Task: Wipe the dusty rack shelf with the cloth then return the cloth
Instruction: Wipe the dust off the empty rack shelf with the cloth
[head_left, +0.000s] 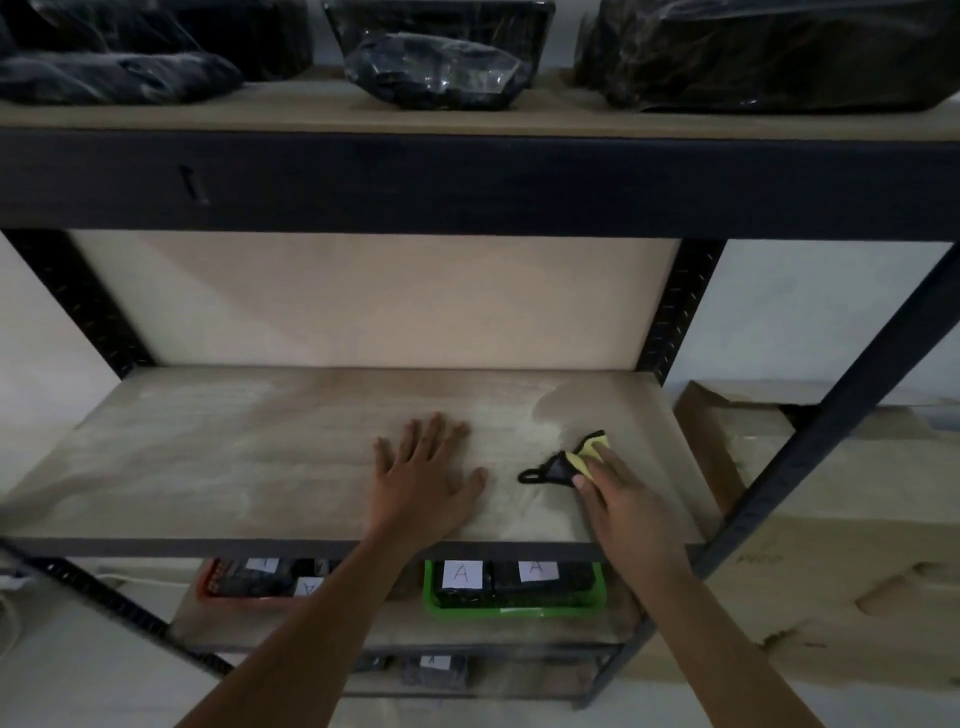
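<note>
Two hands are resting on the rack shelf (208, 457): the right hand (621, 499) is pressing the cloth (584, 457) under straight fingers, while the left hand (426, 478) is lying flat, fingers spread, left of the cloth, whose long axis is running toward the shelf's right rear corner.

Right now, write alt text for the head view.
A right hand presses a yellow and black cloth on a dusty wooden rack shelf while the left hand rests flat beside it. Wrapped black bundles sit above.
</note>
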